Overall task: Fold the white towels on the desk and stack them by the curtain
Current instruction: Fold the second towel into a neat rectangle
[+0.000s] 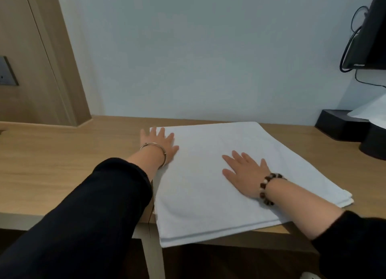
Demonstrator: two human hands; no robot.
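White terry cloth is spread across the head view: a folded towel (200, 195) is laid flat on the wooden desk (62, 159), its layers seen stacked along the near edge, and that edge is carried just past the desk's front lip. The left hand (159, 146) is pressed flat at the towel's far left corner, fingers straight and spread, nothing gripped; a thin metal bangle (153, 147) is worn at that wrist. The right hand (242, 172) is laid palm down on the towel, right of its middle, fingers likewise stretched out, nothing pinched, and a dark bead bracelet (269, 188) is worn at the wrist. Both arms are covered by black sleeves (94, 205). At the desk's far right a black tray (334, 126) is seen with something white (371, 111) lying over it, and above it a black screen (369, 38) with looping cables (347, 47) is set against the pale wall (188, 59). A wooden panel (31, 59) is seen at far left.
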